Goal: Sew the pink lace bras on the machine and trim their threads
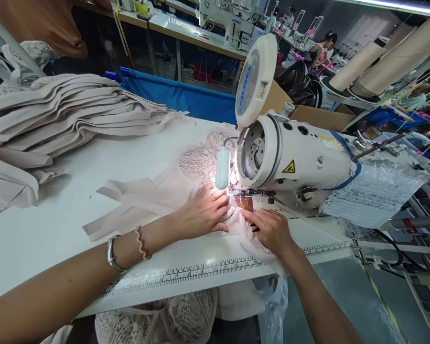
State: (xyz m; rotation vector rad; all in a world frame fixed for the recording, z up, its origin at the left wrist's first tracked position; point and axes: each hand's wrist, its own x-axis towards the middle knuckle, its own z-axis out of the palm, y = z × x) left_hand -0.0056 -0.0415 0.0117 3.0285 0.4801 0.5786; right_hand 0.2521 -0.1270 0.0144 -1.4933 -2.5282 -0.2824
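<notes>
My left hand lies flat, fingers stretched out, pressing a pale beige lace-and-fabric piece onto the white table just left of the needle. My right hand rests palm down in front of the presser foot, fingers together on the lace edge beside a small brown piece. The white sewing machine stands right behind both hands, and its lamp lights the fabric brightly. The needle itself is hidden in the glare.
A tall stack of beige cut pieces fills the table's left. A ruler strip runs along the front edge; more lace hangs below it. Blue bin behind, paper sheets at right, other workers far back.
</notes>
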